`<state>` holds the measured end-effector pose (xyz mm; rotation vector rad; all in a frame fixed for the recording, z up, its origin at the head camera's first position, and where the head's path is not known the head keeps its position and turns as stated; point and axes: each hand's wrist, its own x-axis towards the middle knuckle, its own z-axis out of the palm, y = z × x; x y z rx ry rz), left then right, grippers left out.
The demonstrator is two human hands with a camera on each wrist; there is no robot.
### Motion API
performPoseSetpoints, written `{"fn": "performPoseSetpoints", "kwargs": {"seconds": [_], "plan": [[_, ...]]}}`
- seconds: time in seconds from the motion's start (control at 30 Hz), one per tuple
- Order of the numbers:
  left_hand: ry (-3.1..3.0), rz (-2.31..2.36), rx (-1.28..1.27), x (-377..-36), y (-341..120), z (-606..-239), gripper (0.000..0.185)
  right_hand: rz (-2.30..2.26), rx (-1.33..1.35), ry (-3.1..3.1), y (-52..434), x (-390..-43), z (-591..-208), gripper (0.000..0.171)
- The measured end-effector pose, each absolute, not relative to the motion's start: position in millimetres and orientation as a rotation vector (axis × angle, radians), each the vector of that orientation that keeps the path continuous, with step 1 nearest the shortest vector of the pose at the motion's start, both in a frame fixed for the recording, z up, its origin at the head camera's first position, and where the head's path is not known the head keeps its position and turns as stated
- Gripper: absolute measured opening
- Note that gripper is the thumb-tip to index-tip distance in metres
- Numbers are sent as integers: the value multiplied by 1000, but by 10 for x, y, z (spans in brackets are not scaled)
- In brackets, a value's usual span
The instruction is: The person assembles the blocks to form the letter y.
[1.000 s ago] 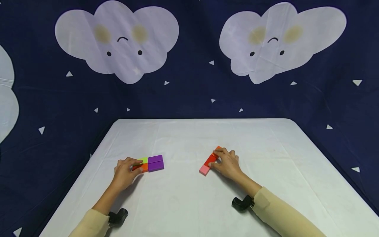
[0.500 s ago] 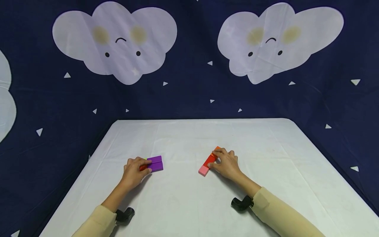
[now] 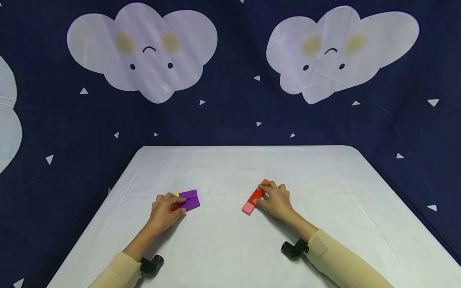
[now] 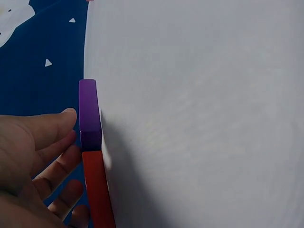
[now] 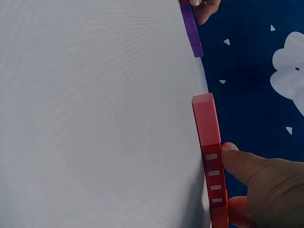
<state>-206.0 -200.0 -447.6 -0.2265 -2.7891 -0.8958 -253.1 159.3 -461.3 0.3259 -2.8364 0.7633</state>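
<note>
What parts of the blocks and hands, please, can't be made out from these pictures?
- Head view: the left hand covers most of the red block and yellow-green block beside the purple blocks.
- Head view: the right hand hides the far part of the red bar.
- Right wrist view: the white marks on the red bar are too small to read; the frame's bottom edge cuts it off.

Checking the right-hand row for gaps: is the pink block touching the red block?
Touching. The right wrist view shows the pink block butted end to end against the red block, with no gap at the seam.
</note>
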Motion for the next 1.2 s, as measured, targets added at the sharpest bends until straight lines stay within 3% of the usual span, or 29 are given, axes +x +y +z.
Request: {"fn": "performPoseSetpoints", "kwargs": {"seconds": [0.7,1.2], "plan": [[-2857,-745,-262,-2109,-1944,-4484,39,776,325,-2828,1603,-2530,-4605,57],[-2793,-995,-264,-2125,-1936,-4433,34,755,341,-2829,1587,-2514,-4609,56]]}}
